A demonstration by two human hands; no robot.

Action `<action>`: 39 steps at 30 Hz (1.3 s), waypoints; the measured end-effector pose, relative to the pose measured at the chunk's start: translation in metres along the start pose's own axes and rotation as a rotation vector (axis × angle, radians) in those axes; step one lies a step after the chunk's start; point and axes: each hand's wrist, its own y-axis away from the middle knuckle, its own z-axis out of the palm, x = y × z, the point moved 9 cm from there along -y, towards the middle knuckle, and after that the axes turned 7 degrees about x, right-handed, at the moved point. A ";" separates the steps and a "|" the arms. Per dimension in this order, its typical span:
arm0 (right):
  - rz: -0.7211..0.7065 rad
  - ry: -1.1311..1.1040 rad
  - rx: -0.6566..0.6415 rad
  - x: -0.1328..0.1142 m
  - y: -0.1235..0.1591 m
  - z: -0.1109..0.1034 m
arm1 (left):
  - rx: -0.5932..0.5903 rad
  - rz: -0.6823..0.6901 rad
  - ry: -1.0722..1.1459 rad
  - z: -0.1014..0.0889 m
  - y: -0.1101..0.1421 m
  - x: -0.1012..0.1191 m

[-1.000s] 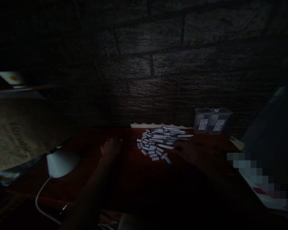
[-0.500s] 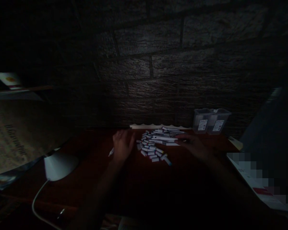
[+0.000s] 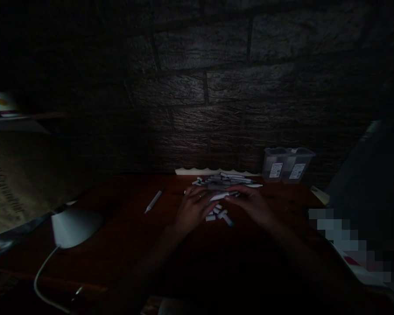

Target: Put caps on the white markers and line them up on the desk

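Observation:
Between my two hands, over the pile, is a white marker point(image 3: 219, 196). My right hand point(image 3: 252, 205) pinches its right end with thumb and fingertips. My left hand point(image 3: 194, 211) closes on its left end, hiding that tip and part of the pile. Behind the hands lie several white markers point(image 3: 239, 178), heaped roughly parallel. Several short marker caps point(image 3: 228, 219) with coloured ends show just below the hands. A single marker point(image 3: 154, 201) rests apart on the table to the left, its pale tip towards me.
Two clear plastic containers point(image 3: 297, 166) with labels stand at the back right. A wavy white strip point(image 3: 213, 171) runs along the wall. On the left of the dark wooden table point(image 3: 118, 253) are a white cone-shaped lamp point(image 3: 74, 229) with a cord and a brown paper bag point(image 3: 16, 179).
My left hand left a marker on the table at the left and moved right, over the pile. My right hand picked up another marker, which now sits between both hands.

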 end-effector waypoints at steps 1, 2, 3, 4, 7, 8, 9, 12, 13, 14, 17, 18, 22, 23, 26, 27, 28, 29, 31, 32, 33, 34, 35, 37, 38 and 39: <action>-0.002 -0.002 -0.014 -0.001 0.001 0.003 | -0.003 0.010 -0.002 0.001 0.000 0.002; 0.000 -0.008 -0.028 -0.002 0.002 0.006 | -0.003 0.024 -0.008 0.002 0.001 0.003; 0.006 -0.021 -0.039 -0.002 0.003 0.008 | 0.003 0.041 -0.016 0.001 0.001 0.005; 0.012 -0.041 -0.047 -0.002 0.004 0.010 | 0.013 0.057 -0.024 0.000 0.002 0.006; 0.019 -0.085 -0.052 -0.002 0.005 0.014 | 0.034 0.090 -0.039 -0.003 0.003 0.007; 0.026 -0.089 -0.046 -0.002 0.005 0.014 | 0.033 0.085 -0.049 -0.003 0.003 0.005; 0.033 -0.093 -0.038 -0.001 0.005 0.014 | 0.031 0.077 -0.058 -0.003 0.003 0.003; 0.049 -0.116 -0.028 0.002 0.004 0.014 | 0.009 0.060 -0.077 0.001 0.004 -0.002; 0.048 -0.124 -0.030 0.003 0.003 0.013 | 0.006 0.056 -0.081 0.002 0.005 -0.003; 0.044 -0.128 -0.030 0.005 0.002 0.012 | 0.008 0.050 -0.087 0.003 0.005 -0.005; 0.019 -0.064 -0.008 0.011 -0.002 0.005 | 0.027 0.018 -0.109 0.003 0.006 -0.009; 0.009 -0.014 0.003 0.014 -0.003 0.002 | 0.038 0.009 -0.112 0.002 0.006 -0.010; -0.062 0.223 0.040 0.018 -0.004 -0.010 | 0.075 -0.057 -0.107 -0.004 0.005 -0.021; -0.085 0.270 0.058 0.018 -0.004 -0.013 | 0.080 -0.095 -0.114 -0.006 0.005 -0.028; -0.101 0.393 0.096 0.019 -0.003 -0.018 | 0.085 -0.238 -0.133 -0.015 0.007 -0.056; -0.097 0.426 0.101 0.020 -0.003 -0.019 | 0.086 -0.290 -0.146 -0.019 0.009 -0.067; -0.094 0.453 0.103 0.020 -0.002 -0.020 | 0.084 -0.339 -0.166 -0.023 0.012 -0.077; -0.095 0.471 0.097 0.019 -0.002 -0.020 | 0.071 -0.384 -0.190 -0.026 0.014 -0.087; -0.100 0.499 0.086 0.018 -0.001 -0.019 | 0.037 -0.461 -0.235 -0.030 0.020 -0.104; -0.103 0.515 0.084 0.016 -0.001 -0.019 | 0.022 -0.499 -0.248 -0.032 0.023 -0.111; -0.105 0.532 0.081 0.015 0.000 -0.019 | 0.012 -0.537 -0.255 -0.033 0.026 -0.116; -0.108 0.548 0.077 0.014 0.001 -0.018 | 0.005 -0.574 -0.262 -0.034 0.028 -0.120; -0.112 0.560 0.071 0.013 0.001 -0.017 | -0.001 -0.607 -0.270 -0.035 0.030 -0.123; -0.113 0.569 0.058 0.013 0.002 -0.016 | -0.016 -0.650 -0.294 -0.034 0.033 -0.124; -0.109 0.572 0.055 0.013 0.002 -0.016 | -0.025 -0.664 -0.312 -0.034 0.033 -0.124; -0.101 0.578 0.054 0.014 0.002 -0.016 | -0.038 -0.678 -0.333 -0.033 0.034 -0.124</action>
